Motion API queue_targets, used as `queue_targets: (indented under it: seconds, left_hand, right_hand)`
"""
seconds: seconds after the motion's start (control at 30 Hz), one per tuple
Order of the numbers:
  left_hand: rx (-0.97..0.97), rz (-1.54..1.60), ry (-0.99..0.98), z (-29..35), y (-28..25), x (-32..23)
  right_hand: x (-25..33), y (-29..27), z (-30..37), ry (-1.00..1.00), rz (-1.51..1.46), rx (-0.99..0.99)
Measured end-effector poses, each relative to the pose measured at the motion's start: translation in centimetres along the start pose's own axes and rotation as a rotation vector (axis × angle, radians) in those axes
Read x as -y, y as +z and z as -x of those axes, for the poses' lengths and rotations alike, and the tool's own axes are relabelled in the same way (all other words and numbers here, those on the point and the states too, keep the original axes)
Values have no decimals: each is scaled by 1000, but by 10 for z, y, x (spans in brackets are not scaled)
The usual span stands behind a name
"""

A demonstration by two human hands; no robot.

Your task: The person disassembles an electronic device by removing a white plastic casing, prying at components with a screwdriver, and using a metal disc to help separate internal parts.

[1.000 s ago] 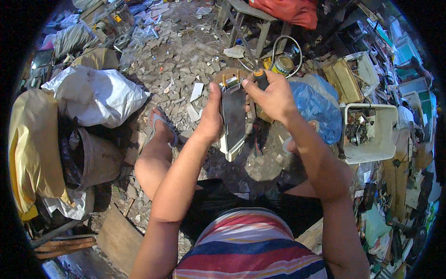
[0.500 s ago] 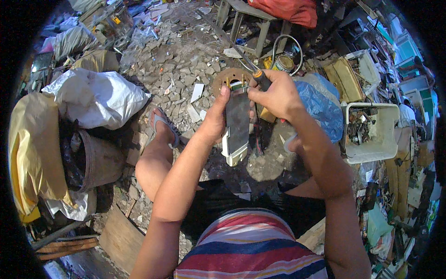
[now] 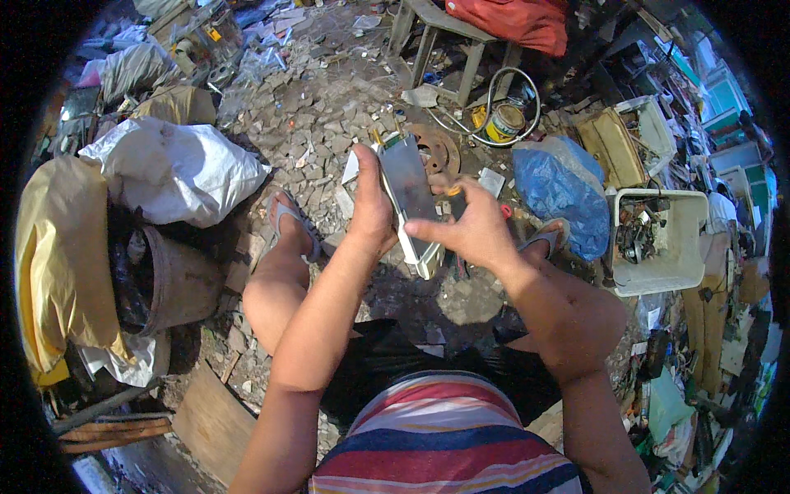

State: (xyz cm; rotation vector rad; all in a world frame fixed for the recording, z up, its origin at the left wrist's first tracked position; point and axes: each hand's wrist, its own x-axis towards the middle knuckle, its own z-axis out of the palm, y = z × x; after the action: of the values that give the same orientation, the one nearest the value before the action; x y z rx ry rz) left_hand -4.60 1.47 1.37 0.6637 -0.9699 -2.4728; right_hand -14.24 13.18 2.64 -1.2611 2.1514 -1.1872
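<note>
A flat, oblong electronic device (image 3: 407, 177) with a grey face and a white plastic frame is tilted in front of me, a green circuit-board edge at its far end. My left hand (image 3: 372, 206) grips its left side, thumb up along the edge. My right hand (image 3: 476, 226) is at its right side, thumb laid on the lower right edge. Among the right fingers shows the blurred orange collar of a screwdriver (image 3: 453, 191); its shaft and most of its handle cannot be made out. Beyond the device, a rusty round metal disc (image 3: 443, 151) lies on the ground.
A blue plastic bag (image 3: 559, 193) and a cream bin (image 3: 658, 280) of metal scraps stand to the right. White sacks (image 3: 177, 169) and a bucket (image 3: 185, 284) stand on the left. Ahead are a wooden bench (image 3: 448, 25), a yellow can (image 3: 504, 122) and a looped hose.
My right hand has dropped from the device's far end to its lower right side, the screwdriver lowered with it. The device has tilted, its far end shifting left.
</note>
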Motion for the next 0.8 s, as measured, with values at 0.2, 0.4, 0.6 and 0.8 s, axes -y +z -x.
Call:
queue_targets:
  seconds: [0.2, 0.4, 0.6, 0.8]
  left_hand:
    - [36, -92, 107, -4, -10, 13]
    - [65, -278, 188, -5, -19, 12]
    - [-5, -306, 254, -5, -12, 6]
    - [-87, -838, 602, -9, -26, 18]
  right_hand:
    - [-22, 19, -3, 81, -143, 66]
    - [-20, 15, -1, 21, -346, 80]
    - [-32, 9, 2, 46, -535, 36]
    - [-19, 28, 2, -102, -641, -49]
